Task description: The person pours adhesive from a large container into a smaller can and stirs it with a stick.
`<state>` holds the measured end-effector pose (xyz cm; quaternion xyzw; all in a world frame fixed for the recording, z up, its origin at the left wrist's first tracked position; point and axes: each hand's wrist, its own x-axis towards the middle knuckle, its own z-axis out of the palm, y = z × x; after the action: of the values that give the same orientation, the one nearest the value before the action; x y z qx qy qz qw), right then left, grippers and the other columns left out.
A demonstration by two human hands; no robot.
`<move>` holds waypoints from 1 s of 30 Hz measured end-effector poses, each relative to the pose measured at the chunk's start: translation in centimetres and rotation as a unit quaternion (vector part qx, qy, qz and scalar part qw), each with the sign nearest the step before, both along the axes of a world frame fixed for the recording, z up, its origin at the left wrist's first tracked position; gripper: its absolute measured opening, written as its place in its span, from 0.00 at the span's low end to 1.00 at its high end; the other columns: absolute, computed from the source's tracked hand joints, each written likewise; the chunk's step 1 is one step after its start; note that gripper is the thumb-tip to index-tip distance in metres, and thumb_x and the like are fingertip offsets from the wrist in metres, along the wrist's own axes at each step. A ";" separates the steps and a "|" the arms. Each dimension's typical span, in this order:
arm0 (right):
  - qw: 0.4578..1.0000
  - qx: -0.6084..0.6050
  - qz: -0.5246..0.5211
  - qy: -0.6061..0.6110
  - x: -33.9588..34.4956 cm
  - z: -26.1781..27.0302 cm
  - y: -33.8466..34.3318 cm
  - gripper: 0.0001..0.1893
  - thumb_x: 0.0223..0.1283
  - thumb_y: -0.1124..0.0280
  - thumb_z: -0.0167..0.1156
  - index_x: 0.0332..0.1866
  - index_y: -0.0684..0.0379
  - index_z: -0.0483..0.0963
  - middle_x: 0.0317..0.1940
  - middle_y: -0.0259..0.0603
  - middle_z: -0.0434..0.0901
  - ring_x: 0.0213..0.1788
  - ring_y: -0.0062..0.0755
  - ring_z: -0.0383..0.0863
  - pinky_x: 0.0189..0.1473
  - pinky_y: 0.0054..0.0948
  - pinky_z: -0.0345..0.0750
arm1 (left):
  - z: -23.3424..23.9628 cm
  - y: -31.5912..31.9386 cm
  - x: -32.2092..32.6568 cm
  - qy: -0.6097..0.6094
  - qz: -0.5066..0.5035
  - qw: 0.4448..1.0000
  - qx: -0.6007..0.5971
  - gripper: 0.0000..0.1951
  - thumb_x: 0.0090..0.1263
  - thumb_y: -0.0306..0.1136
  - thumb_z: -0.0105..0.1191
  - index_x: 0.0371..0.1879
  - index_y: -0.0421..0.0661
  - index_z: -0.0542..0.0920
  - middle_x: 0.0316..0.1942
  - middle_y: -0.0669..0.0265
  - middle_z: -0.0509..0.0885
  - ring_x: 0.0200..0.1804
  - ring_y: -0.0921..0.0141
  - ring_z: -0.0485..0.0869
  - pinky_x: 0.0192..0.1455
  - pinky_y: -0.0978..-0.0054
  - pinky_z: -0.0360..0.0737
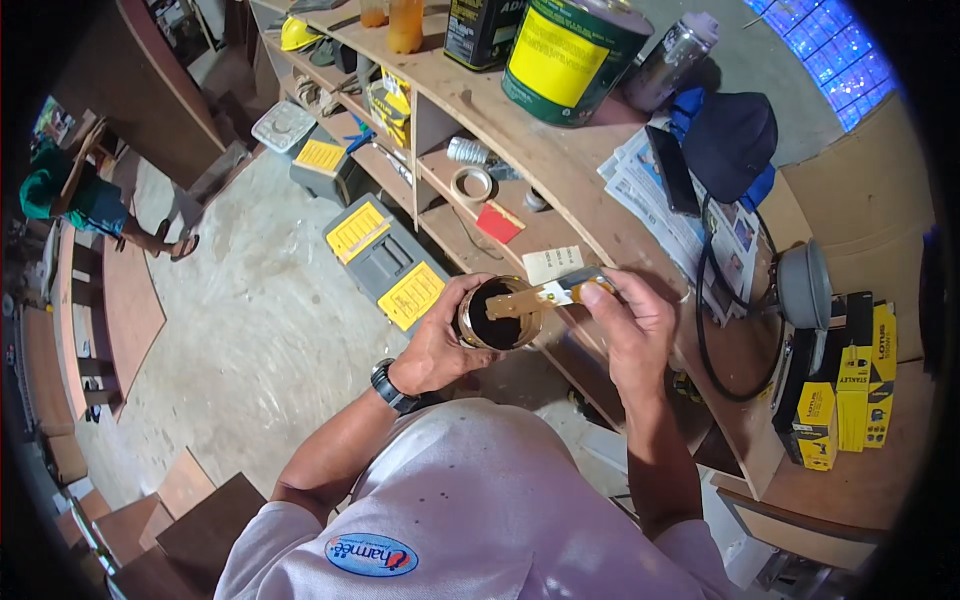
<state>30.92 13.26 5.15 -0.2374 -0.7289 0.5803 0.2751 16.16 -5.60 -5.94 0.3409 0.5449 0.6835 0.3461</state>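
In front of my chest, my left hand point(433, 337) grips a small round open can point(466, 330) from the side. Dark material point(491, 326) fills much of what shows inside it. Between thumb and fingers, my right hand point(630, 315) holds a narrow flat tool point(525, 301), its brown-coated end over the can's mouth. White and orange patches show near the grip; its exact kind is unclear. Beyond the right hand, a sandpaper sheet point(553, 264) lies at the shelf's edge.
A wooden workbench point(637, 247) carries a green paint can point(574, 64), a spray can point(671, 64), newspapers point(645, 195), a phone point(671, 169), a cap point(731, 146) and yellow tool boxes point(855, 375). A grey-yellow toolbox point(386, 262) stands on the floor. Another person point(82, 195) stands at left.
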 end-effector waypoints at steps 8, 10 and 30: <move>0.991 -0.079 -0.055 0.093 -3.2 2.3 0.2 0.15 0.73 0.78 0.69 0.60 0.71 0.86 0.46 0.34 0.88 0.48 0.18 0.83 0.57 0.21 0.77 | 1.2 0.2 -5.1 -0.027 -0.028 0.998 0.041 0.51 0.53 0.20 0.84 0.79 0.44 0.70 0.72 0.66 0.80 0.74 0.71 0.77 0.81 0.66 0.73; 0.991 -0.087 -0.051 0.093 -3.7 2.6 0.0 0.15 0.74 0.79 0.65 0.62 0.73 0.83 0.48 0.38 0.88 0.50 0.22 0.83 0.58 0.25 0.77 | 1.3 -0.2 -6.2 -0.004 -0.028 0.999 0.038 0.51 0.52 0.20 0.84 0.79 0.44 0.70 0.71 0.66 0.80 0.74 0.71 0.77 0.81 0.66 0.73; 0.931 0.332 0.122 0.086 -9.7 7.2 -0.6 0.17 0.57 0.77 0.81 0.51 0.66 0.86 0.39 0.48 0.90 0.37 0.42 0.87 0.43 0.36 0.81 | 1.7 0.7 -9.0 0.034 0.046 0.994 0.092 0.52 0.47 0.22 0.86 0.77 0.47 0.73 0.71 0.66 0.79 0.71 0.70 0.80 0.79 0.65 0.77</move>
<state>21.20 12.65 12.31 0.0091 -0.8770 0.3520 0.3269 7.17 -4.95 -4.24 0.3690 0.5062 0.7340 0.2624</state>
